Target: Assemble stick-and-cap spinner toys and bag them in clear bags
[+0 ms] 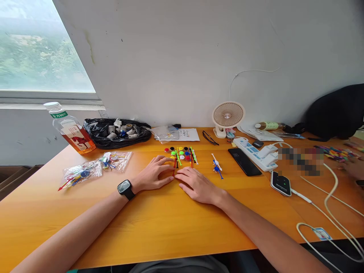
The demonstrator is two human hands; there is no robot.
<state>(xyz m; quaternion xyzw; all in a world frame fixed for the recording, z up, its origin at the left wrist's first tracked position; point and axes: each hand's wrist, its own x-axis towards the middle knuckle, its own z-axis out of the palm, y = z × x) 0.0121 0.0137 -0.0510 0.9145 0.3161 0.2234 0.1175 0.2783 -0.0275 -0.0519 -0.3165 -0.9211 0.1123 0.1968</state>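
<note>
My left hand (156, 173) lies low over the table, its fingers spread and its tips at a thin red plastic stick (174, 165). From the other side my right hand (198, 184) reaches to the same stick's near end, fingers stretched out and thumb apart. Whether either hand pinches the stick cannot be made out. Just beyond the fingers are rows of small round plastic pieces (181, 153) in red, yellow, green, blue, white and black. Several thin coloured sticks (194, 156) lie beside them. A white and blue plastic piece with sticks (217, 167) sits to the right.
Clear bags of plastic parts (82, 174) lie left, near a tea bottle (74, 132) and a black plastic bag (119, 140). Behind are pliers (210, 138) and a fan (228, 115). A black phone (243, 162), power strip (253, 153) and cables occupy the right.
</note>
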